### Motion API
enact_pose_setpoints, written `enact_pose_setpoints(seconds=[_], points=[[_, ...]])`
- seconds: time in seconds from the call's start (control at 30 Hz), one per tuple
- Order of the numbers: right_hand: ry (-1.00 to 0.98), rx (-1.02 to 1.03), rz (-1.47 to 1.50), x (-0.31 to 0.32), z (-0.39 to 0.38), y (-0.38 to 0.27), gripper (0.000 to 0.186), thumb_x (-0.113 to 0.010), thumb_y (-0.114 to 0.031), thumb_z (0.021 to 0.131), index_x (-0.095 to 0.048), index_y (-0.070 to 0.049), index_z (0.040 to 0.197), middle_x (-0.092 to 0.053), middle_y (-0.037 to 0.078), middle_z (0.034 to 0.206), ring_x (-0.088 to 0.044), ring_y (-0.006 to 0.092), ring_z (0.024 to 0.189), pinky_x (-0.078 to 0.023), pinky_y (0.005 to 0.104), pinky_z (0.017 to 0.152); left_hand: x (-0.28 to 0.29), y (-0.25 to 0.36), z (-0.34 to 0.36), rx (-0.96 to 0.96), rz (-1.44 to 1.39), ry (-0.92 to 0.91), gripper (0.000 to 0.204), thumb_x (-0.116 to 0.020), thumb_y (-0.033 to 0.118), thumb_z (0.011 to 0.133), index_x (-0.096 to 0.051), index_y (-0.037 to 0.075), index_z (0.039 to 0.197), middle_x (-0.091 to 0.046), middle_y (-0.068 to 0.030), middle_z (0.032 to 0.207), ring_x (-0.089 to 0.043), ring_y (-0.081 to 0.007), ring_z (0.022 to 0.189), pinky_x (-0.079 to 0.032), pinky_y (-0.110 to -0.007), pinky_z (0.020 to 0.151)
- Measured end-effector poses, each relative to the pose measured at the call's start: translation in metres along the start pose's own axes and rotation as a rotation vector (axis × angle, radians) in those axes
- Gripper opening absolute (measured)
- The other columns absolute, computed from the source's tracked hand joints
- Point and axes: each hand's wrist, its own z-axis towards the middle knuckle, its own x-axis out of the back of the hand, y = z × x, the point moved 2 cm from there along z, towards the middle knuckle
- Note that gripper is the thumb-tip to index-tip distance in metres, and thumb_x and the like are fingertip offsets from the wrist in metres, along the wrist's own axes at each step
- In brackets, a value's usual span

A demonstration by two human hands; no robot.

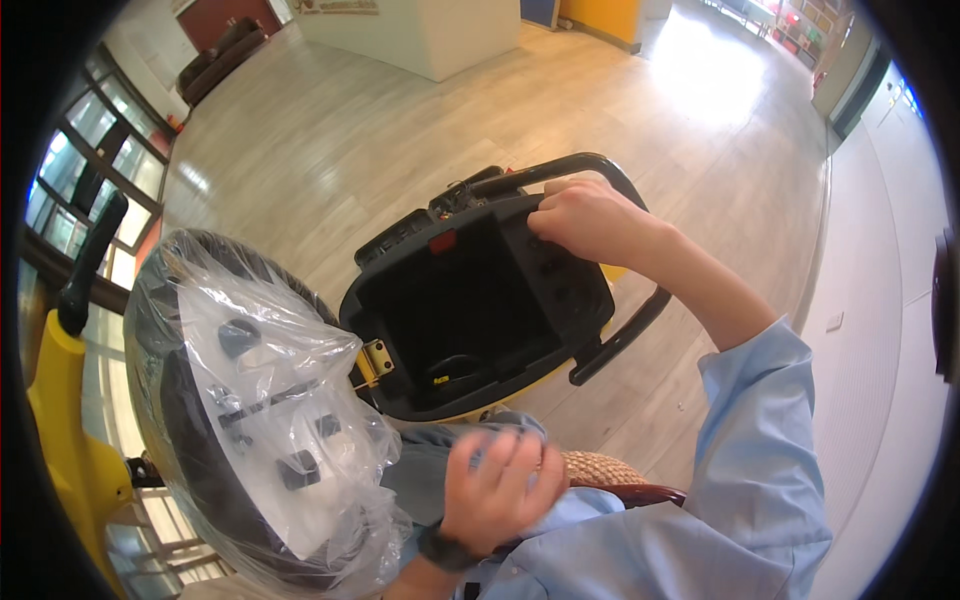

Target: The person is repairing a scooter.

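Observation:
In front of me is a yellow-and-black machine with an open, hollow black compartment (pixel 455 300). My right hand (pixel 590 217) is closed over the compartment's far right edge, close to a curved black tube handle (pixel 622 178); its fingertips are partly hidden. My left hand (pixel 505 485), with a dark watch (pixel 445 548) on its wrist, hovers before my lap. Its fingers are loosely bent, a little apart and somewhat blurred, and I see nothing in them. To the left, a lid or seat wrapped in clear plastic (pixel 270 400) stands raised on a yellow hinge (pixel 376 362).
A yellow arm with a black grip (pixel 95 250) rises at the far left. Black slotted parts and wiring (pixel 455 203) sit beyond the compartment. A woven seat (pixel 600 470) shows below me. White panels (pixel 880 300) line the right, and a white block (pixel 420 40) stands ahead.

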Motion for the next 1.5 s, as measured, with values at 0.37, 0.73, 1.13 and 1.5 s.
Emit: enact_pose_setpoints(seconds=[0.37, 0.73, 1.13, 1.5], points=[[0.252, -0.096, 0.235, -0.005, -0.005, 0.007, 0.009, -0.078, -0.015, 0.087, -0.072, -0.008, 0.087, -0.065, 0.01, 0.075, -0.066, 0.0299, 0.081, -0.053, 0.0438, 0.076, -0.133, -0.105, 0.12, 0.745, -0.165, -0.313, 0.047, -0.072, 0.053, 0.089, -0.076, 0.006, 0.086, -0.075, -0.0167, 0.081, -0.075, -0.0372, 0.078, -0.06, -0.047, 0.069], [0.164, -0.022, 0.232, -0.01, -0.003, 0.004, 0.009, -0.078, -0.009, 0.083, -0.07, -0.006, 0.083, -0.062, 0.01, 0.073, -0.064, 0.0288, 0.082, -0.053, 0.0418, 0.071, -0.161, -0.119, 0.101, 0.624, -0.083, -0.158, 0.059, -0.068, 0.062, 0.09, -0.075, 0.007, 0.068, -0.067, -0.0168, 0.06, -0.071, -0.0367, 0.058, -0.056, -0.044, 0.054], [0.1, -0.198, -0.041, -0.011, 0.001, -0.009, 0.031, -0.067, -0.03, 0.098, -0.067, -0.003, 0.083, -0.069, 0.012, 0.075, -0.07, 0.0326, 0.086, -0.055, 0.0426, 0.083, -0.158, -0.118, 0.103, 0.648, -0.112, -0.19, 0.059, -0.068, 0.06, 0.092, -0.075, 0.006, 0.069, -0.067, -0.0183, 0.062, -0.07, -0.0382, 0.06, -0.056, -0.045, 0.056], [0.04, -0.018, 0.074, -0.017, 0.002, -0.006, 0.027, -0.072, -0.02, 0.093, -0.06, -0.004, 0.075, -0.066, 0.01, 0.076, -0.064, 0.0286, 0.084, -0.053, 0.0411, 0.083, -0.157, -0.119, 0.103, 0.65, -0.126, -0.227, 0.061, -0.068, 0.061, 0.092, -0.074, 0.006, 0.068, -0.067, -0.0163, 0.061, -0.071, -0.0361, 0.06, -0.056, -0.044, 0.056]])
